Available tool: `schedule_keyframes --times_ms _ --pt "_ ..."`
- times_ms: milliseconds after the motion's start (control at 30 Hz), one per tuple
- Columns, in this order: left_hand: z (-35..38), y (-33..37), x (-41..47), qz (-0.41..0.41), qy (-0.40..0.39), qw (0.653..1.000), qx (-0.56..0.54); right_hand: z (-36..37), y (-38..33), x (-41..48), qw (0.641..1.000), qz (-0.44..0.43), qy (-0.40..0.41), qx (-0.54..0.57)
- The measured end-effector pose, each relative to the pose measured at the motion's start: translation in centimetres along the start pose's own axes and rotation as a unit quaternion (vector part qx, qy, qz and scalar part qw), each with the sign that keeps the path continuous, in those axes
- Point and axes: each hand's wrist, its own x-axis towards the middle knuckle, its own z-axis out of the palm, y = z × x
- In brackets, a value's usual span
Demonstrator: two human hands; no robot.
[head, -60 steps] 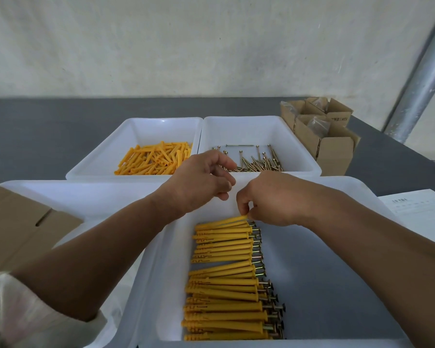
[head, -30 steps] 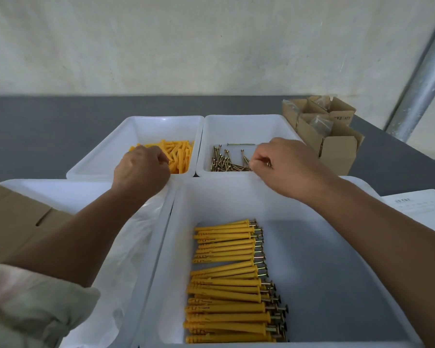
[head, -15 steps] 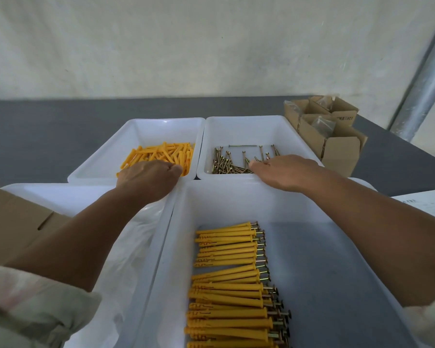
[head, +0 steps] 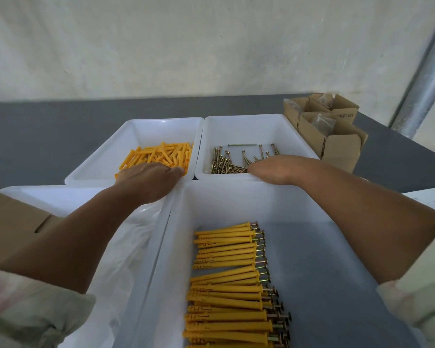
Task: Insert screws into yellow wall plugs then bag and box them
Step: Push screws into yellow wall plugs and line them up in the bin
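A dark grey table (head: 48, 126) runs back to a rough whitish wall (head: 186, 46). A grey metal pipe (head: 422, 79) slants up at the far right. Two white back bins (head: 246, 117) stand side by side, rims touching. Two larger near bins (head: 236, 204) sit just before them. A white paper sheet (head: 432, 199) lies at the right edge.

Yellow plugs (head: 161, 154) and brassy screws (head: 224, 165) lie in white bins (head: 249, 128). The desk (head: 48, 136) is grey; boxes (head: 342, 151) brown.

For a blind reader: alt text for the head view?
Left hand reaches into a white bin of yellow wall plugs, right hand into the next bin of screws; a nearer bin holds rows of plugs with screws inserted.
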Motion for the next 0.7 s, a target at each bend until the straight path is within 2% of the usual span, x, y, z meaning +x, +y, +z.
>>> schedule_keyframes --times_ms 167,367,700 --pt "-0.16 -0.01 -0.38 0.035 0.003 0.999 0.006 0.05 0.10 0.34 1.000 0.003 0.000 0.004" --pt "-0.38 0.55 -0.90 0.092 0.027 0.995 -0.017 0.32 0.59 0.83 0.998 0.029 0.049 -0.003" --pt "-0.76 0.91 -0.81 0.062 0.000 0.998 -0.025 0.63 0.90 0.79 0.994 0.038 0.101 0.016"
